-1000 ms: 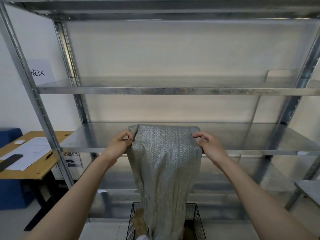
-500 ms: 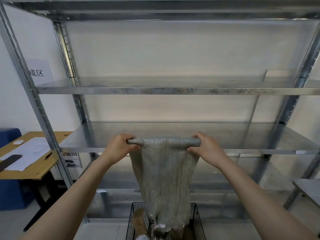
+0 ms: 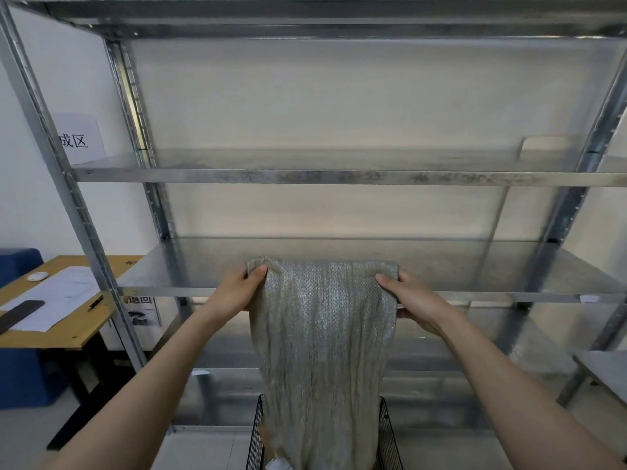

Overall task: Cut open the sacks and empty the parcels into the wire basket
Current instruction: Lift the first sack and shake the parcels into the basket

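Single head cam, wide-angle, faces fwd, slight down tilt, close to rack (image 3: 339, 178).

Both hands, left hand (image 3: 237, 289) and right hand (image 3: 412, 300), grip the top corners of a grey woven plastic sack (image 3: 322, 340) hanging into a black wire basket (image 3: 386, 435) before grey metal shelving (image 3: 339, 178), a wooden desk (image 3: 71, 323) at left.

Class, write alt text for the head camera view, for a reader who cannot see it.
A left hand and right hand grip the top corners of a grey woven sack hanging into a black wire basket. Behind stands a metal shelving rack, a wooden desk at left.
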